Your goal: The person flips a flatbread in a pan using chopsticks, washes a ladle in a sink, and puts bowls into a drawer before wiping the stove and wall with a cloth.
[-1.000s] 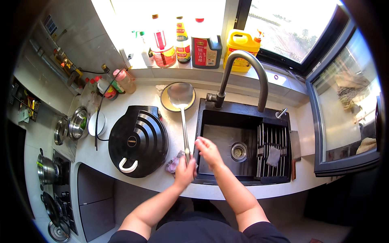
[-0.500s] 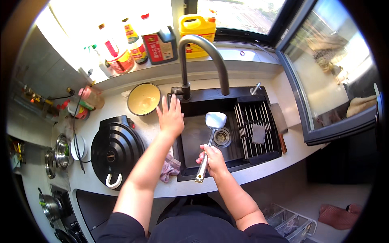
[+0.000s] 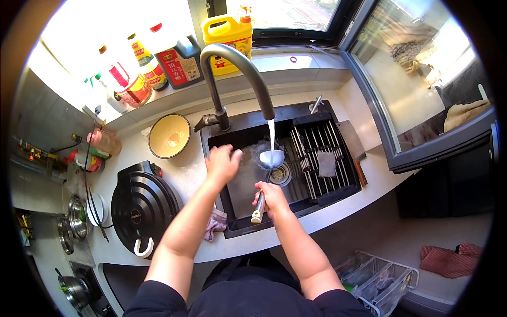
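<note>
My right hand (image 3: 273,198) is closed around the handle of a metal wok spatula (image 3: 268,160), its blade held over the black sink (image 3: 237,198) near the drain. A stream of water (image 3: 272,134) runs from the tall grey faucet (image 3: 243,58) onto the blade and splashes beside it. Over the left part of the basin hovers my left hand (image 3: 222,166), empty, fingers apart and slightly blurred. The faucet's lever (image 3: 205,122) is beyond that hand, apart from it.
A cream bowl (image 3: 169,136) and a round black electric appliance (image 3: 142,211) stand left of the sink, with a crumpled cloth (image 3: 215,224) at its edge. A rack (image 3: 335,158) spans the basin's right side; a cleaver (image 3: 353,142) lies beyond. Bottles line the sill; an open window (image 3: 380,121) juts in.
Water now runs from the faucet. My left hand has drawn back from the lever toward me over the basin. The spatula's blade has gone under the stream.
</note>
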Available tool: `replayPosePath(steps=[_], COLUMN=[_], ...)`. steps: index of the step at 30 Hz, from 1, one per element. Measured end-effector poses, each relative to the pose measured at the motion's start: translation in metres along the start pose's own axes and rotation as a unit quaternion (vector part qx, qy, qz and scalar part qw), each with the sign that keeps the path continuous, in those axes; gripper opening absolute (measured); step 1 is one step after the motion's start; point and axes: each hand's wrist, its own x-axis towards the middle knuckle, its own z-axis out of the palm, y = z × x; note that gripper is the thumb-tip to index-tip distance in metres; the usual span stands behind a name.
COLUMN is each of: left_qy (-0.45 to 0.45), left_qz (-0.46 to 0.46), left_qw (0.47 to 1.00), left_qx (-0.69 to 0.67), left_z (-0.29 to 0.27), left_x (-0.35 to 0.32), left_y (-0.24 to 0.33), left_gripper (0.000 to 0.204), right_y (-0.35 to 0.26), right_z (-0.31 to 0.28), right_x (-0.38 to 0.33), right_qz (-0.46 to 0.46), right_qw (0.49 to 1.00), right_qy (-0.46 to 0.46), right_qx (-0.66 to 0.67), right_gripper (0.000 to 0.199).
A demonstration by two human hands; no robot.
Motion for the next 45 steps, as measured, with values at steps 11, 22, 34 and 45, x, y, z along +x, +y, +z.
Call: replayPosePath(steps=[11,22,34,45], left_qy=[-0.145,-0.188,-0.335,-0.359], left_qz=[-0.067,-0.12,-0.342,-0.457], left_qw=[0.968,0.948,0.672,0.566], left_qx=[-0.192,-0.226,-0.565,-0.585], left_z=[0.06,0.061,0.096,0.083], left_x=[-0.061,-0.037,-0.075,-0.071], left_y=[0.011,-0.013,0.025,0.019], left_gripper=[0.048,0.036,0.02,0.011], right_y=[0.015,0.009,0.034,-0.072], right_z=[-0.034,-0.037,-0.035,-0.212], right_x=[0.008,-0.03,-0.029,0.094], right_qz=[-0.072,-0.027,-0.031,-0.197], right_qw=[0.973,0.975,0.988,0.674], right_qy=[0.059,0.01,-0.014,0.357], right_qx=[-0.213,-0.219,-0.147,-0.617], right_gripper=[0.02,0.021,0.042,0.027])
